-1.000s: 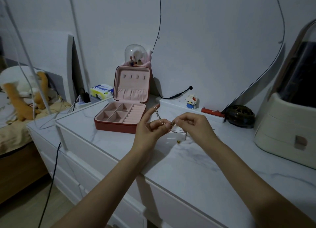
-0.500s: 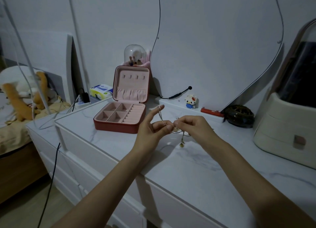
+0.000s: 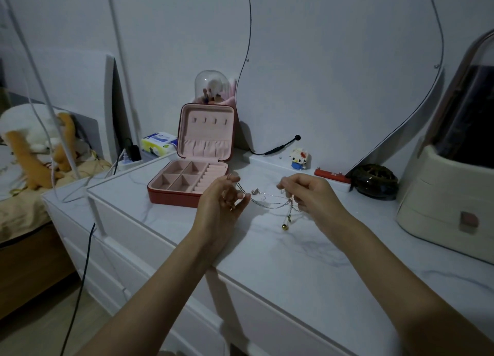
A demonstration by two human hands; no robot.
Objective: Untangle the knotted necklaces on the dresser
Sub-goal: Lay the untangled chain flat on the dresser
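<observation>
Both your hands, left hand (image 3: 222, 199) and right hand (image 3: 307, 192), hold the necklaces (image 3: 270, 202) above the tabletop (image 3: 307, 262), fingers pinching chain, strands stretched nine-to-three, mid-untangling; next, I judge, tease loose the snag toward three o'clock.

both bare forearms reaching forward from the bottom edge, converging toward the middle of the view. left hand (image 3: 223, 199) raised with palm turned inward toward the right, fingers curled and pinching thin necklace chains (image 3: 268, 202) between thumb and fingertips, index finger arched highest. right hand (image 3: 310, 194) held level with it, well apart, back of hand facing up and outward, fingers bent down and pinching the other end of the chains. wrists straight, both hands lifted clear above the surface, chains sagging between them.
</observation>
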